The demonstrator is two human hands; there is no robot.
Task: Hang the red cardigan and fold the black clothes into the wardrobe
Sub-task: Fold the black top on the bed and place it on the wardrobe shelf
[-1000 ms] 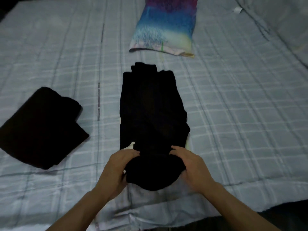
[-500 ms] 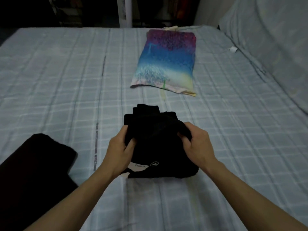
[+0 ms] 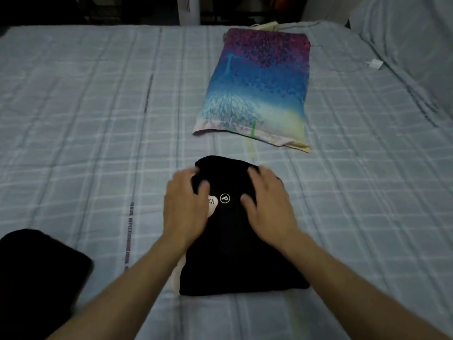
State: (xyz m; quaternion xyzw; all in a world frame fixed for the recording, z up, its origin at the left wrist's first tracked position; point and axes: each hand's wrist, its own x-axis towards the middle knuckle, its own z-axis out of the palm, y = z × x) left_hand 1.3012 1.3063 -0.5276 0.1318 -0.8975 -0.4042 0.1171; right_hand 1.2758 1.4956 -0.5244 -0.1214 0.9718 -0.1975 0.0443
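Near and to the left of both grips, a second black garment (image 3: pixel 36 278) lies already folded on the bed (image 3: pixel 85 119), well apart from the work in hand. Directly under the grips lies the black garment (image 3: pixel 242 253) being folded. One second ago it lay stretched out long with both grips at its near end. Now that end has been carried away from the person and laid over the rest, so the piece is a short, doubled block with a round logo (image 3: pixel 224 198) facing up.

The left grip (image 3: pixel 186 207) rests at the block's far left corner, fingers curled over the edge and thumb on top, apparently pinching a ridge of cloth; motion blur softens the detail. The right grip (image 3: pixel 268 204) lies spread and flat on the far right part, holding nothing, pressing the layer down.

Judgement: this fold is all but set, so the second black piece is nearly ready for the wardrobe. Just beyond the grips lies a multicoloured pillow (image 3: pixel 259 94). No red cardigan can be made out.
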